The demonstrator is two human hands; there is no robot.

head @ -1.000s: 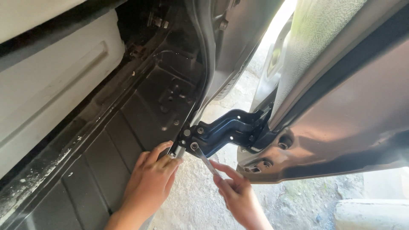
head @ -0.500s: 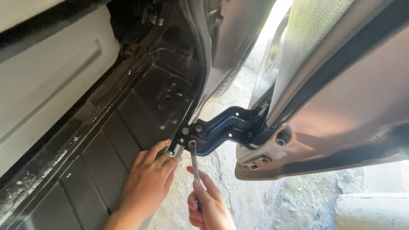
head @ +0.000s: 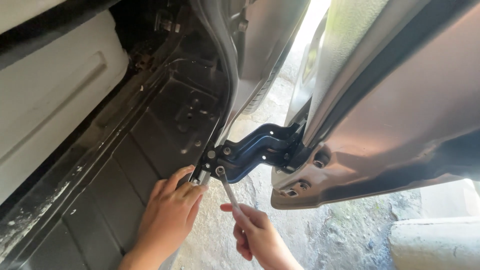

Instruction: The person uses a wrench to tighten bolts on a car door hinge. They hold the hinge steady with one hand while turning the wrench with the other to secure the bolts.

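Door hinge (head: 260, 150) between car body (head: 165, 120) and open door (head: 400, 125).
Right hand (head: 255, 235), fingers closed on a thin wrench (head: 227, 187), sets it on a hinge bolt (head: 219, 171); left hand (head: 172, 215) presses curled fingers beside it.

A big brown car door (head: 400, 115) hangs open on the right, and its bottom edge has a few small holes (head: 320, 162). On the left is a pale panel (head: 45, 100) with a long dent in it. Below it runs a dark, dusty sill (head: 65, 195). Next to that lies a black ribbed floor (head: 150, 150). Gray rough ground (head: 320, 235) shows below. At the lower right is what may be a concrete block (head: 435, 245).
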